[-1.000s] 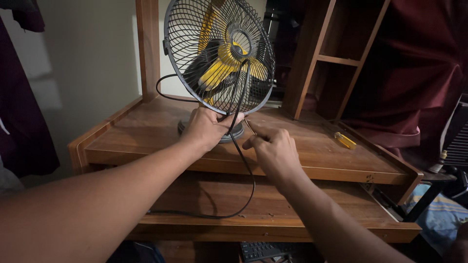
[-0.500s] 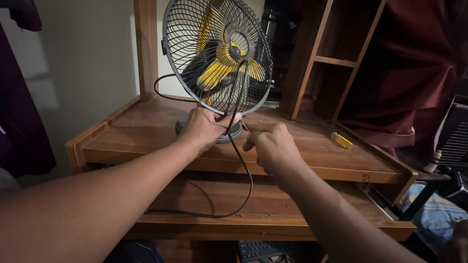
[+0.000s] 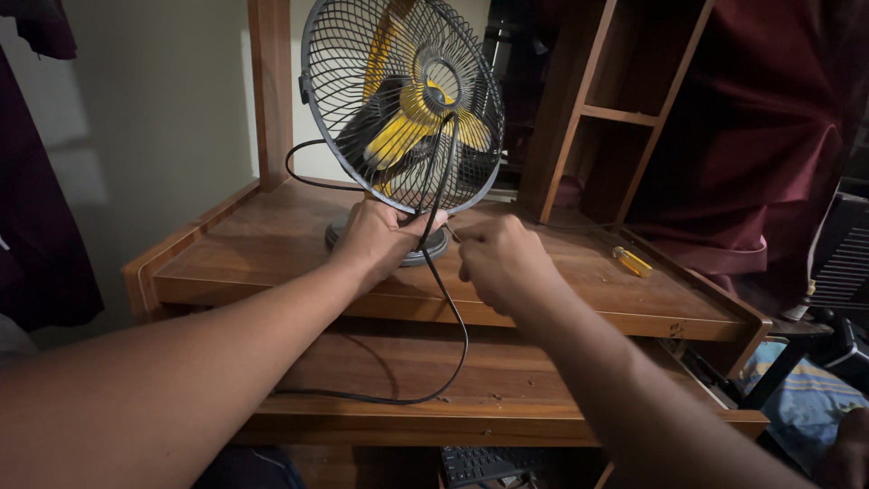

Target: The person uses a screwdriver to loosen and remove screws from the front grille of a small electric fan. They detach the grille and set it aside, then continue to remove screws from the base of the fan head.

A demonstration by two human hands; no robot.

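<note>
A table fan [image 3: 403,100] with a black wire grille and yellow blades stands on a wooden desk [image 3: 272,244]. My left hand [image 3: 385,235] grips the fan's stem just under the grille, above the round grey base [image 3: 433,250]. My right hand [image 3: 502,263] is closed around a thin metal tool whose tip [image 3: 451,233] shows at the base, beside my left fingers. The fan's black cord [image 3: 453,299] hangs over the grille, passes between my hands and loops down onto the lower shelf.
A yellow-handled screwdriver [image 3: 631,262] lies on the desk to the right. Wooden shelf compartments [image 3: 625,113] rise behind it. Maroon cloth [image 3: 769,145] hangs at the right. A dark keyboard [image 3: 489,464] sits under the desk. A wooden post [image 3: 270,91] stands left of the fan.
My right hand has moved left and forward with the thin tool, closing in on the fan's base. My left hand keeps its grip and the fan has not moved.
</note>
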